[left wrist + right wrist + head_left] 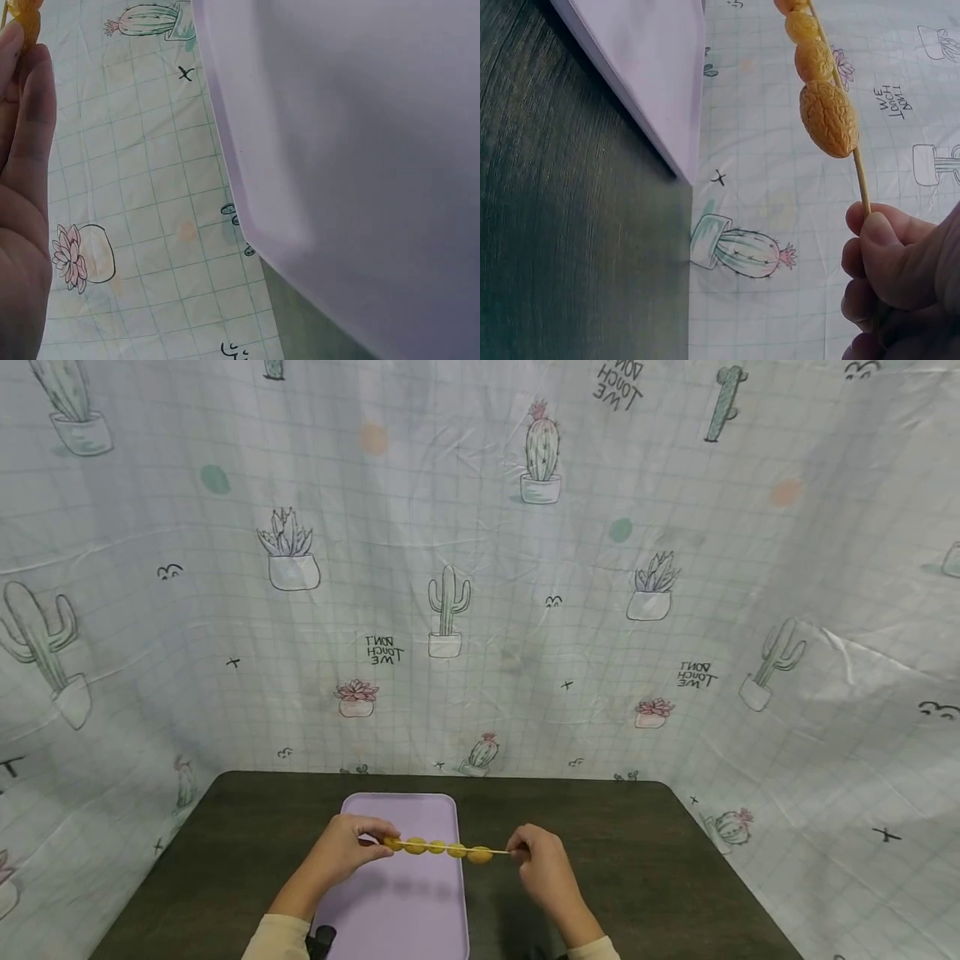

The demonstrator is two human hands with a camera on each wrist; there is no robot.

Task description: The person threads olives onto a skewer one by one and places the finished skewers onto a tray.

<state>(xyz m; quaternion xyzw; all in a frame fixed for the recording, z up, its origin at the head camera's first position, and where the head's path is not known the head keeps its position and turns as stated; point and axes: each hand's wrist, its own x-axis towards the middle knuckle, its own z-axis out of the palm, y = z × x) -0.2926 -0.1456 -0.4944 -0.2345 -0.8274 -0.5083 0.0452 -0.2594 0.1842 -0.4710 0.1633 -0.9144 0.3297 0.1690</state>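
A thin wooden skewer (500, 852) threaded with several wrinkled golden-yellow balls (480, 856) is held level above the tray in the head view. My left hand (343, 853) pinches the ball at the skewer's left end between thumb and fingers. At the other end, my right hand (546, 870) grips the bare stick. The right wrist view shows the thumb pressed along the stick (862, 180), just apart from the largest ball (829, 118). In the left wrist view only part of the left hand (26, 157) and an end ball (27, 26) show.
A lilac rectangular tray (390, 927) lies on the dark wooden table (637, 877), beneath the left hand. A pale cactus-print sheet (495, 610) hangs around the table's back and sides.
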